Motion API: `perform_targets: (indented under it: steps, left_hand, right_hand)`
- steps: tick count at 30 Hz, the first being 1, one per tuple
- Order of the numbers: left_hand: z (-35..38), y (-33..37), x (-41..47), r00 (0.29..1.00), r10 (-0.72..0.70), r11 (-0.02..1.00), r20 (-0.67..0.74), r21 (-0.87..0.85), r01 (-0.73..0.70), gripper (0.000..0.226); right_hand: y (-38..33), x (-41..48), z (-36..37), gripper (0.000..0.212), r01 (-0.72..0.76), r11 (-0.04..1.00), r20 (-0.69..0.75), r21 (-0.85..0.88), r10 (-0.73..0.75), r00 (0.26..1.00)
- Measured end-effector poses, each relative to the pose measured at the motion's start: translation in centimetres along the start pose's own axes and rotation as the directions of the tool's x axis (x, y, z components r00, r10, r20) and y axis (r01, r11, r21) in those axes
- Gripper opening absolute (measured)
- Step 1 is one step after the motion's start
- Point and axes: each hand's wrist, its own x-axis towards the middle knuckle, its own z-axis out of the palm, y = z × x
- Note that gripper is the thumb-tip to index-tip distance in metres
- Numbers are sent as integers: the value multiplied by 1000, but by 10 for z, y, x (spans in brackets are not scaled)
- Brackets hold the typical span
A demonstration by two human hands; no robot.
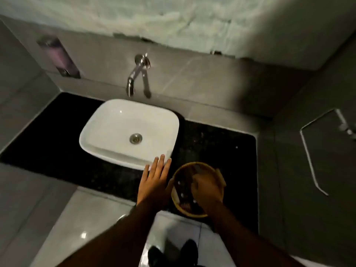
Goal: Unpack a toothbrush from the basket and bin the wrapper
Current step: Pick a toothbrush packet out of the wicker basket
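A round woven basket [185, 167] stands on the black counter [215, 143], near its front edge and right of the sink. Dark wrapped items [183, 187] lie inside it; I cannot tell which is the toothbrush. My right hand [207, 191] reaches down into the basket with its fingers curled over the contents; whether it grips anything is hidden. My left hand [154, 182] lies flat beside the basket's left rim, fingers spread, holding nothing.
A white basin [107, 132] sits on the counter to the left of the basket, with a chrome wall tap [134, 76] above it. A soap dispenser [59, 56] hangs on the left wall. Glossy floor tiles and my shoes [173, 253] are below.
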Motion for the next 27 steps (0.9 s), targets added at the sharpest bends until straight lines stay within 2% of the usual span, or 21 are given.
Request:
perform_targets:
  steps: [2, 4, 9, 14, 20, 23, 27]
  left_hand:
    - [19, 1, -12, 997, -47, 998, 59, -42, 50, 73]
    - [33, 4, -32, 995, -71, 997, 77, -32, 73, 72]
    - [47, 16, -54, 986, -87, 988, 142, -115, 103, 66]
    - [43, 15, -52, 993, -55, 986, 108, -153, 72, 62]
    - [21, 6, -30, 985, -150, 968, 90, -191, 165, 64]
    - [3, 1, -14, 987, -146, 957, 63, -244, 157, 68]
    - [-25, 3, 17, 974, -222, 901, 45, -372, 223, 73]
  right_hand:
    - [10, 9, 19, 51, -25, 999, 65, 28, 23, 998]
    - [20, 14, 31, 55, -104, 991, 71, 82, 99, 993]
    - [38, 33, 51, 42, -191, 980, 33, 60, 189, 981]
    - [39, 44, 51, 39, -264, 913, 20, 310, 272, 962]
    - [39, 39, 33, 47, -213, 893, -12, 396, 237, 971]
    - [40, 31, 24, 57, -147, 936, -7, 321, 158, 987]
    - [37, 21, 8, 52, -2, 974, -82, 225, 21, 996]
